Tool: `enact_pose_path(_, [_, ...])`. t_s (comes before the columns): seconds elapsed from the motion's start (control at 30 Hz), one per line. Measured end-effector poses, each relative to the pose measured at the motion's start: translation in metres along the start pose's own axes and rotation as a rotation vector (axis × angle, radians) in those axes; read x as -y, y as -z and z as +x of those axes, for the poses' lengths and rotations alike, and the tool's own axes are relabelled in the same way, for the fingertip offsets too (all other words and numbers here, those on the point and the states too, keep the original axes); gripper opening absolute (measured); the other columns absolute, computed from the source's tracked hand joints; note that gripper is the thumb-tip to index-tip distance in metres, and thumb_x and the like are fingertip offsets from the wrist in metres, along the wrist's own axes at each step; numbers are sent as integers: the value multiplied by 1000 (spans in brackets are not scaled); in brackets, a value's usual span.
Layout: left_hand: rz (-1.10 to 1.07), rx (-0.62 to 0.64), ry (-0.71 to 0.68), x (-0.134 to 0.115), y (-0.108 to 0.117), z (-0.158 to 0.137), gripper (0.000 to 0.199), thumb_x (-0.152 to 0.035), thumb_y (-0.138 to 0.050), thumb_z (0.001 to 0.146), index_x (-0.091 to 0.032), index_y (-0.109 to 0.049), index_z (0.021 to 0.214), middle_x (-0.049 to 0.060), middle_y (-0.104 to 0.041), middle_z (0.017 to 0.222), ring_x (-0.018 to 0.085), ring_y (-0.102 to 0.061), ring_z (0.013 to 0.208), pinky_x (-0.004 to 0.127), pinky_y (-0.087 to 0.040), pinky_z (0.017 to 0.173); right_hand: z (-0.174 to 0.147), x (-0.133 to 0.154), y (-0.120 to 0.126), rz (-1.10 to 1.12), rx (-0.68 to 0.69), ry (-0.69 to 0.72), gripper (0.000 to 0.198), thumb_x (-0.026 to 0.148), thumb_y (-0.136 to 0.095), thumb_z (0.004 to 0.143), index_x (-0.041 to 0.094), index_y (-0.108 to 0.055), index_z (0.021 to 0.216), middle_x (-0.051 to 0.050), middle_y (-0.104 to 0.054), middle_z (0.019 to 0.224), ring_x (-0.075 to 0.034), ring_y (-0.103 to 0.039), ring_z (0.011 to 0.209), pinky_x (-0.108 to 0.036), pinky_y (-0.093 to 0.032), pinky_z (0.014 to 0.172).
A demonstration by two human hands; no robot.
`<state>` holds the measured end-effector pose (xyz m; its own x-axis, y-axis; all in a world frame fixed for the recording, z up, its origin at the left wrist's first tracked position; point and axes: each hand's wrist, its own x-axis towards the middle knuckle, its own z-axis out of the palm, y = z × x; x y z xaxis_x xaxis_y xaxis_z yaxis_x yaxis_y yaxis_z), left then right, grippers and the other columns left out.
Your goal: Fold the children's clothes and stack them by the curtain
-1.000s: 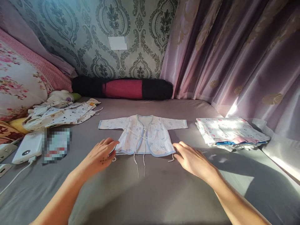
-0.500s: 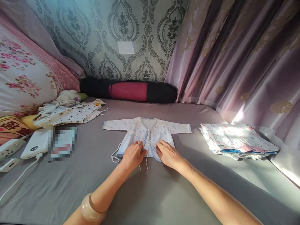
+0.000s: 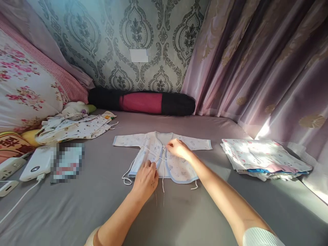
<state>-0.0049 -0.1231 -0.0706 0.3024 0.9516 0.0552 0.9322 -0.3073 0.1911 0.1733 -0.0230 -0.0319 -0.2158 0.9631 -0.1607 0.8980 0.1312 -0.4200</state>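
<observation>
Left hand [image 3: 146, 179]: fingers curled on the shirt's [image 3: 180, 167] lower front; grip cannot be told.
Right hand [image 3: 176, 148]: fingertips bunched at the tie [image 3: 163, 181], possibly pinching; unclear.
Shirt: flat on the bed [image 3: 84, 212], sleeves spread, under both hands.
Change: right hand has moved from hem up toward neckline, shifting work to the tie.

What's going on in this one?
A person is handling a small white long-sleeved jacket with blue edging, spread on a grey bedsheet. The left hand is over its lower front; the right hand's fingertips are at the thin white cord ties below the neckline. Whether either grips is unclear.
</observation>
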Motion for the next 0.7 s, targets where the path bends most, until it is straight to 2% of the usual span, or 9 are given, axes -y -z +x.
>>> enact_pose_path(0.17, [36,15,-11,-1,4,-3,20,-14,-36,89,-15,-55,89,11,-59,88,25,-57,84,36,-43,73,47,16,-10,-70,-44,-115,17,31,-53,82,21,-67,78,-5,-66,79,-17,-61,79,-23,-38,60])
enact_pose_path(0.33, [31,73,13,-2,8,-2,23,-15,-35,90,-13,-57,94,12,-60,91,25,-59,86,35,-43,73,75,20,-20,-83,-14,-174,16,29,-65,71,18,-68,81,-9,-66,75,-23,-64,78,-27,-43,59])
enact_pose_path(0.5, [9,93,37,-2,6,0,23,-15,-35,91,-14,-58,92,11,-61,91,25,-61,87,34,-44,71,83,23,-20,-86,47,-155,13,14,-67,60,17,-68,72,-10,-68,77,-25,-65,74,-27,-44,54])
enact_pose_path(0.7, [-52,30,16,-2,-2,2,25,-18,-34,93,-16,-58,90,9,-61,90,23,-61,84,33,-43,68,78,24,-15,-111,44,-82,11,12,-64,62,20,-69,68,-7,-71,80,-23,-65,80,-25,-43,57])
